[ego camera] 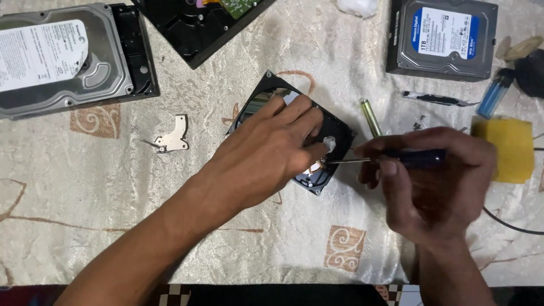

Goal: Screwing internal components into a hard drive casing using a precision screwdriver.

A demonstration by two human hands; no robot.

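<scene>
In the middle of the table, on the pale patterned cloth, lies an open hard drive, turned at an angle, with its shiny disc showing. The left hand lies flat on it, fingers spread and slightly bent, pressing it down and not gripping it. The right hand is closed around the dark handle of a thin screwdriver, and the tip touches the metal part at the near right corner of the drive.

I think the drive is stiff and rather heavy for its size, but the mirror disc is delicate and marks easily, so the black frame edges are the better place to hold.

At the far left lies a closed drive with a white label on its silver lid. At the far right, another drive carries a blue and white rectangular label. A yellow sponge sits at the right, with a blue lighter beyond it.
</scene>
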